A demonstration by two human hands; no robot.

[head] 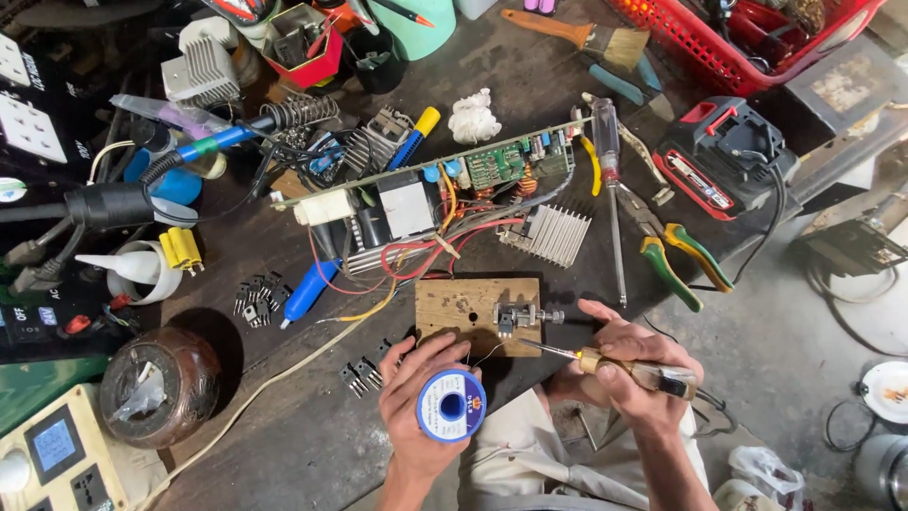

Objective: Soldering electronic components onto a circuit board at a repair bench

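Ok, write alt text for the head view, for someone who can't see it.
Seen from above, a person's right hand holds a soldering iron with its tip at a small metal part on a wooden block, while the left hand holds a blue spool of solder. An open circuit board, pliers and loose parts crowd the dark bench.

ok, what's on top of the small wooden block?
A small metal component sits on the bare wooden block, with the soldering iron tip reaching it. The left hand covers the block's near edge.
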